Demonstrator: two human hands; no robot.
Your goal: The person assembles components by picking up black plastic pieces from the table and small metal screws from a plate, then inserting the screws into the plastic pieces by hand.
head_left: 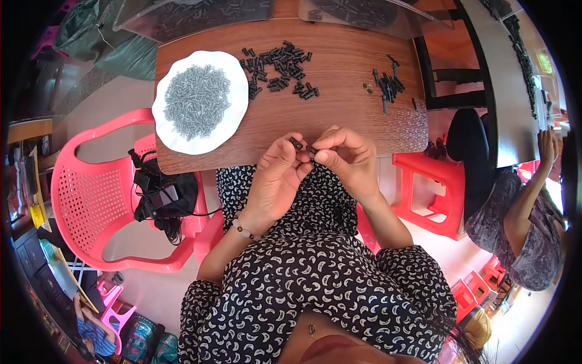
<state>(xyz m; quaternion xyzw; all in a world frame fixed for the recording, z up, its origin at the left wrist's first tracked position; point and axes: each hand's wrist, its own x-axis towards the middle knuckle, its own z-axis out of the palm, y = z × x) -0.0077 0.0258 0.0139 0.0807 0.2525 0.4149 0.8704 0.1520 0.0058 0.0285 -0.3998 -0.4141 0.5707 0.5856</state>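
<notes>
My left hand (pixel 279 173) pinches a small black plastic piece (pixel 296 144) at the near edge of the wooden table. Close beside it, my right hand (pixel 345 158) grips another small black piece (pixel 311 150) between thumb and forefinger. The two pieces nearly meet; whether they touch I cannot tell. Farther back lies a loose pile of short black plastic parts (pixel 282 64). To the left, a white wavy-rimmed plate (pixel 236 70) bears a heap of small silvery pieces (pixel 197 100) that look like springs. Longer, thin black parts (pixel 391 85) are scattered at the right.
Clear-walled bins (pixel 200 12) of dark parts stand along the back of the wooden table (pixel 339 57). A pink chair (pixel 91 182) holding a black bag and cables (pixel 160 194) is at left. At right are a red stool (pixel 430 191) and another person's arm (pixel 530 188).
</notes>
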